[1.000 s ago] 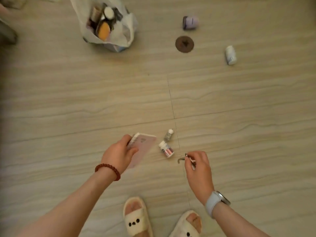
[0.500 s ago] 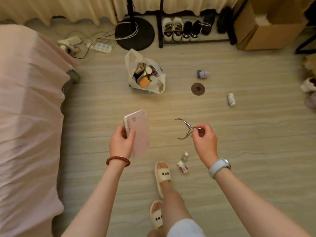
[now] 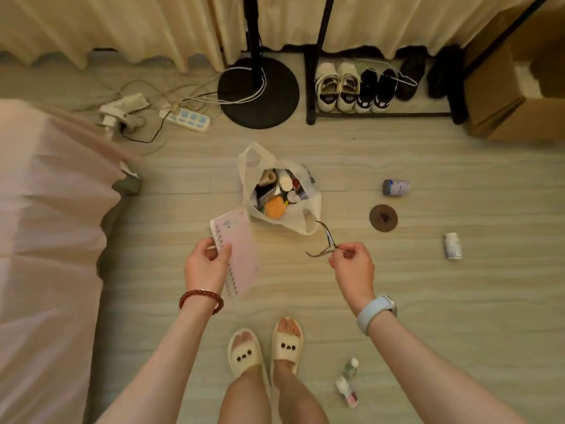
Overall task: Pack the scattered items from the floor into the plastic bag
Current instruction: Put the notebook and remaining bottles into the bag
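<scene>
The white plastic bag [image 3: 308, 206] stands open on the floor ahead of me, holding several items, an orange one on top. My left hand [image 3: 207, 264] grips a pink spiral notebook [image 3: 240, 250], held just left of the bag. My right hand [image 3: 351, 264] pinches a metal nipper tool [image 3: 325, 240] by its handles; the tip hangs near the bag's right handle. On the floor lie a purple-labelled jar [image 3: 396, 187], a white bottle [image 3: 453, 246], a brown round disc [image 3: 383, 217] and two small bottles [image 3: 348, 382] by my right foot.
A bed with a pink skirt [image 3: 46, 240] fills the left side. At the back are a fan base [image 3: 258, 93], power strips with cables [image 3: 189, 117], a shoe rack with several shoes [image 3: 367, 90] and a cardboard box [image 3: 516, 96]. My slippered feet [image 3: 264, 350] stand below.
I stood up from the floor with the notebook and the nipper tool, and stepped toward the bag. The two small bottles now lie behind, by my right foot.
</scene>
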A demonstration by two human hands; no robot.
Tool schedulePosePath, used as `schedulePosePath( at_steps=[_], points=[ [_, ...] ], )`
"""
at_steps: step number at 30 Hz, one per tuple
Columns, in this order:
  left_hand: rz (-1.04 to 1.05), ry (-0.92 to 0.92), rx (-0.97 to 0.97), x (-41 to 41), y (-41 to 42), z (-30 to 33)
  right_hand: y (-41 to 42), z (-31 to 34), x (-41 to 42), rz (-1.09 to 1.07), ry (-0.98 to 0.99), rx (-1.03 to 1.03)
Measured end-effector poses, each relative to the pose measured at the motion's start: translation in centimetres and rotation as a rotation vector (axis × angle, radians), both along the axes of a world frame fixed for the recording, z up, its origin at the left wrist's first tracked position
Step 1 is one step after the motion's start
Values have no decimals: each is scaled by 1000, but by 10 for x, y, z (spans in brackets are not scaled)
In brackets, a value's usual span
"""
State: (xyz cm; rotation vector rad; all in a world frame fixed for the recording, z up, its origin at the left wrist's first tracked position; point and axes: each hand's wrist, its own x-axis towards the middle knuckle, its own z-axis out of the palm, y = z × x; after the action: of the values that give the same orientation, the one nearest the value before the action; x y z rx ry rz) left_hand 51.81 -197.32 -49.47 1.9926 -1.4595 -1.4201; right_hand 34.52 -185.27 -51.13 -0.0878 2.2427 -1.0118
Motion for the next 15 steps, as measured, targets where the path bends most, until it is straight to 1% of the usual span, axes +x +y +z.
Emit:
schedulePosePath(
  at_steps=[6,9,12,15],
  points=[
    [-75,-44,101,-51,-86,-75,-101,-76,-44,112,98,100],
    [-147,-65,143,-74,-126,-128,-150,-136,-64,204,143,152],
    [-213,-80,156,-92,-153,-167,-183,-192,-78,311,128,233],
    [-243,-92,163,-115,-180,-212,-215,-249,-98,338,144,320]
  ],
)
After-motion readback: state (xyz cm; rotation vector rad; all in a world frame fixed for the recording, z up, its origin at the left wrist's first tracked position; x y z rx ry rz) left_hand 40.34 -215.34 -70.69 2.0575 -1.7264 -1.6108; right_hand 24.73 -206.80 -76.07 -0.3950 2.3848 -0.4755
